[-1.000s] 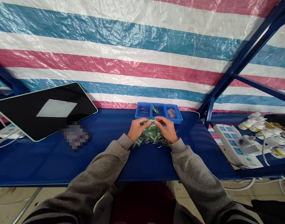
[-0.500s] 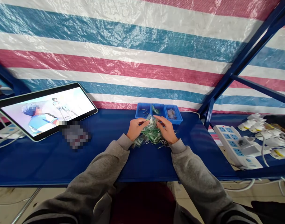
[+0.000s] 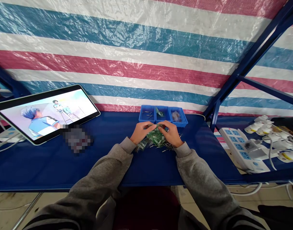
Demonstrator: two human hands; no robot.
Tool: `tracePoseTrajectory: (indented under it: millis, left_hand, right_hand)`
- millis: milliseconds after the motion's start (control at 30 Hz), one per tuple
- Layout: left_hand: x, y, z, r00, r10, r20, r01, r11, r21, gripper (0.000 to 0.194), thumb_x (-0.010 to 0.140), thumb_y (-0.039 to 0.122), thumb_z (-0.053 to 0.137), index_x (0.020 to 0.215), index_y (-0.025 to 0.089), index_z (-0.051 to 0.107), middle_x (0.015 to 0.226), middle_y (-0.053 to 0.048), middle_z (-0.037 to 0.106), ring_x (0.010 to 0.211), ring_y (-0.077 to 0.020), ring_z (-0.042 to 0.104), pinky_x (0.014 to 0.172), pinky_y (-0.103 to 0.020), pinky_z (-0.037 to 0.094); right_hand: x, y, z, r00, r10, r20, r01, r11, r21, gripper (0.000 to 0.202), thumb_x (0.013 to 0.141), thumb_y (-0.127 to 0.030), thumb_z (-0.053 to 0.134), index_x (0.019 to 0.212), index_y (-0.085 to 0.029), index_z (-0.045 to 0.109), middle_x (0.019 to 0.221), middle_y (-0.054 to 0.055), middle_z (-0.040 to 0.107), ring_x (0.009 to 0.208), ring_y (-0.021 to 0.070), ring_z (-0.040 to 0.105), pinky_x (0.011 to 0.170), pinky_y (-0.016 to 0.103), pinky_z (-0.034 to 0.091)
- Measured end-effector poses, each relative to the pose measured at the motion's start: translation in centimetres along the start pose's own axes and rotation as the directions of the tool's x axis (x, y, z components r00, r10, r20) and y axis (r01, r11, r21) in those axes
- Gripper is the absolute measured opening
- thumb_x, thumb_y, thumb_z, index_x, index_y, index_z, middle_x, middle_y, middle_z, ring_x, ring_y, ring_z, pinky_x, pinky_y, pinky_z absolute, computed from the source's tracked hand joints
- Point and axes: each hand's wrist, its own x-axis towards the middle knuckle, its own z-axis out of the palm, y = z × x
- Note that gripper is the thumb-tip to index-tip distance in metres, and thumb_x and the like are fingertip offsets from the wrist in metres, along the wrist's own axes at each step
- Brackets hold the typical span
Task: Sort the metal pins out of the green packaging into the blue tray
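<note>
Both my hands are closed over a heap of small green-and-clear plastic packets (image 3: 156, 139) on the blue table. My left hand (image 3: 139, 132) and my right hand (image 3: 172, 134) meet at the fingertips, pinching a small plastic packet between them; the fingers cover most of it. Thin metal pieces (image 3: 168, 146), too small to name, lie loose among the packets by my right hand. Just beyond my hands stand three joined blue bins: the left bin (image 3: 140, 117) holds a few thin metal pieces, the middle bin (image 3: 166, 118) a green packet, the right bin (image 3: 185, 121) clear-wrapped brownish pieces.
A tablet (image 3: 50, 111) showing a cartoon leans at the left, with a blurred-out item (image 3: 78, 139) before it. Right of the table are a white power strip (image 3: 240, 148) and several white bottle-like objects (image 3: 257, 127). A striped plastic sheet (image 3: 137, 64) hangs behind.
My fingertips have drawn closer together, and the clear film that stood up between them is now mostly hidden. The picture on the tablet has shifted slightly.
</note>
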Motion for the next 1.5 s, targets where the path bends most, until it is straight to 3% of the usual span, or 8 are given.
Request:
tracePoseTrajectory:
  millis: [300, 567, 733, 833, 1033, 1267, 1400, 1500]
  left_hand:
    - [0.1, -0.4, 0.0, 0.998, -0.055, -0.029, 0.051, 0.993, -0.107, 0.037, 0.079, 0.052, 0.066, 0.07, 0.016, 0.064, 0.061, -0.002, 0.062, 0.058, -0.017, 0.059, 0.059, -0.03, 0.053]
    - [0.0, -0.4, 0.3, 0.98, -0.184, 0.073, 0.197, 0.937, -0.288, 0.045, 0.078, 0.058, 0.065, 0.073, 0.013, 0.065, 0.058, -0.004, 0.067, 0.052, -0.021, 0.067, 0.048, -0.029, 0.052]
    - [0.0, -0.2, 0.2, 0.972, -0.233, 0.014, 0.228, 0.937, -0.264, 0.063, 0.088, 0.066, 0.044, 0.062, 0.012, 0.063, 0.054, -0.008, 0.064, 0.046, -0.0154, 0.059, 0.043, -0.026, 0.048]
    - [0.1, -0.5, 0.2, 0.986, -0.14, -0.093, 0.115, 0.965, -0.236, 0.054, 0.086, 0.064, 0.049, 0.088, 0.013, 0.066, 0.081, -0.01, 0.07, 0.07, -0.0188, 0.066, 0.049, -0.024, 0.051]
    - [0.0, -0.7, 0.5, 0.998, -0.06, 0.0, 0.058, 0.98, -0.191, 0.039, 0.082, 0.047, 0.065, 0.102, 0.014, 0.06, 0.073, -0.003, 0.065, 0.068, -0.0187, 0.065, 0.065, -0.031, 0.056]
    - [0.1, -0.5, -0.1, 0.995, -0.088, 0.037, 0.095, 0.944, -0.315, 0.057, 0.082, 0.044, 0.065, 0.129, 0.02, 0.044, 0.066, 0.002, 0.059, 0.061, -0.0168, 0.064, 0.063, -0.031, 0.056]
    - [0.1, -0.6, -0.1, 0.993, -0.094, 0.078, 0.113, 0.944, -0.309, 0.06, 0.083, 0.046, 0.063, 0.133, 0.02, 0.042, 0.067, 0.002, 0.06, 0.062, -0.0169, 0.063, 0.062, -0.03, 0.055]
    - [0.0, -0.7, 0.0, 0.997, -0.067, 0.035, 0.072, 0.976, -0.203, 0.04, 0.087, 0.051, 0.055, 0.106, 0.017, 0.062, 0.078, -0.004, 0.064, 0.069, -0.0179, 0.062, 0.062, -0.03, 0.054]
  right_hand:
    - [-0.1, 0.2, 0.1, 0.988, 0.156, -0.009, -0.151, 0.967, 0.204, 0.031, 0.089, -0.038, 0.058, 0.113, -0.021, 0.064, 0.089, 0.005, 0.068, 0.08, 0.0186, 0.063, 0.077, 0.033, 0.052]
    - [-0.1, 0.4, 0.2, 0.998, -0.063, -0.006, 0.063, 0.994, 0.086, 0.027, 0.089, -0.027, 0.052, 0.113, -0.025, 0.064, 0.121, 0.011, 0.056, 0.106, 0.0239, 0.058, 0.083, 0.039, 0.054]
    - [0.1, 0.2, 0.2, 0.998, -0.029, -0.062, 0.033, 0.997, 0.067, 0.019, 0.089, -0.036, 0.058, 0.084, -0.021, 0.068, 0.089, 0.007, 0.065, 0.086, 0.0212, 0.062, 0.082, 0.037, 0.052]
    - [0.1, 0.5, 0.3, 0.987, 0.135, -0.09, -0.118, 0.977, 0.179, 0.027, 0.086, -0.045, 0.061, 0.079, -0.02, 0.066, 0.073, 0.004, 0.065, 0.069, 0.0187, 0.061, 0.07, 0.034, 0.053]
    - [0.1, 0.9, 0.5, 0.95, 0.314, -0.001, -0.282, 0.855, 0.435, 0.036, 0.082, -0.052, 0.062, 0.099, -0.02, 0.065, 0.069, 0.002, 0.066, 0.06, 0.0193, 0.065, 0.062, 0.036, 0.057]
    - [0.0, 0.0, -0.4, 0.999, -0.031, -0.04, 0.035, 0.995, 0.096, 0.042, 0.093, -0.041, 0.05, 0.134, -0.029, 0.052, 0.14, 0.011, 0.048, 0.125, 0.028, 0.052, 0.093, 0.043, 0.054]
    - [0.0, 0.2, -0.3, 0.991, -0.104, -0.083, 0.104, 0.995, -0.01, 0.03, 0.094, -0.038, 0.05, 0.12, -0.027, 0.061, 0.139, 0.011, 0.048, 0.126, 0.0282, 0.051, 0.101, 0.047, 0.048]
    - [0.0, 0.4, 0.1, 0.993, -0.076, -0.091, 0.077, 0.997, 0.005, 0.022, 0.094, -0.038, 0.05, 0.096, -0.024, 0.066, 0.111, 0.01, 0.066, 0.106, 0.0252, 0.062, 0.094, 0.043, 0.051]
